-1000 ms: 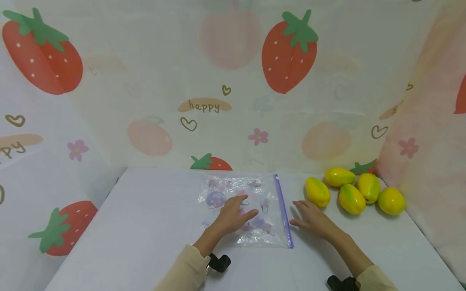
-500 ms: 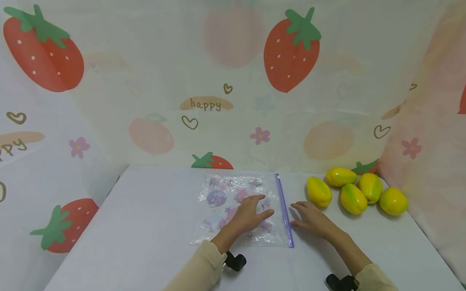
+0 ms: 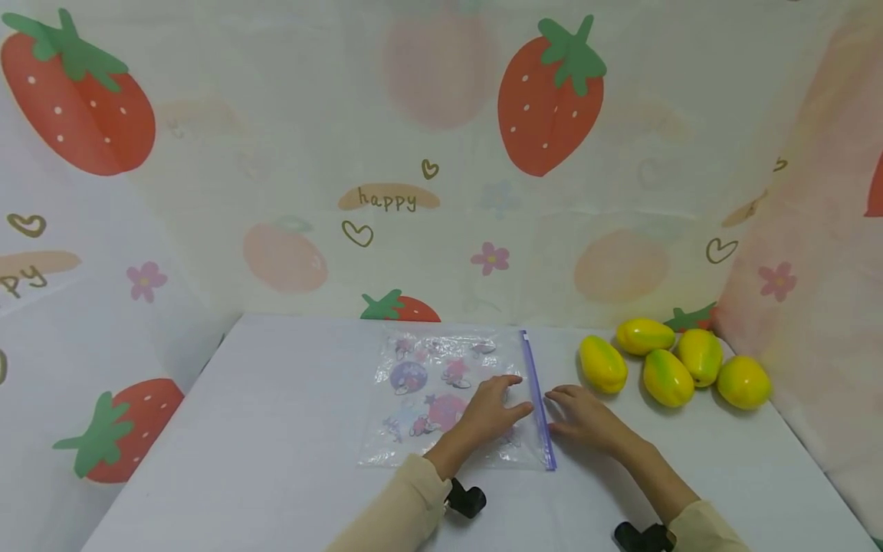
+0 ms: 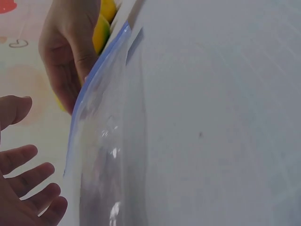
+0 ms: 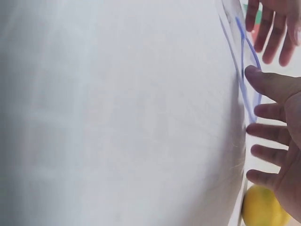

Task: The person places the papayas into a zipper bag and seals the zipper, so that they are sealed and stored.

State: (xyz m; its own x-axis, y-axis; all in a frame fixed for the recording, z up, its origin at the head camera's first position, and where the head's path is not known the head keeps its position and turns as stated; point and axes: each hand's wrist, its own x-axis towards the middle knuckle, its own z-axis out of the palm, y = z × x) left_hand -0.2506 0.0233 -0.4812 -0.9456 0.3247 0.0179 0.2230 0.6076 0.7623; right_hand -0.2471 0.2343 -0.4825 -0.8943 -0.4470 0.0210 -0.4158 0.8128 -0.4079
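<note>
A clear zip bag [image 3: 408,377] printed with pink and purple cartoon figures lies flat on the white table, its purple zip strip [image 3: 530,364] on the right side. Over the bag hovers my left hand [image 3: 486,414], fingers relaxed and pointing toward the strip. My right hand [image 3: 589,422] is just outside the strip, its fingertips right by it. The right wrist view shows its fingers spread, with the thumb [image 5: 268,84] overlapping the purple edges [image 5: 256,59], which stand apart there. Neither hand grips anything.
Several yellow-green oval fruits [image 3: 669,378] sit at the back right of the table [image 3: 262,437], beyond my right hand. Behind the table rises a strawberry-print cloth [image 3: 441,153]. Black wrist mounts [image 3: 467,498] hang beneath both wrists.
My left hand has moved right across the bag, from its middle to near the zip strip. My right hand has shifted slightly left toward the strip. The bag and fruits have stayed put.
</note>
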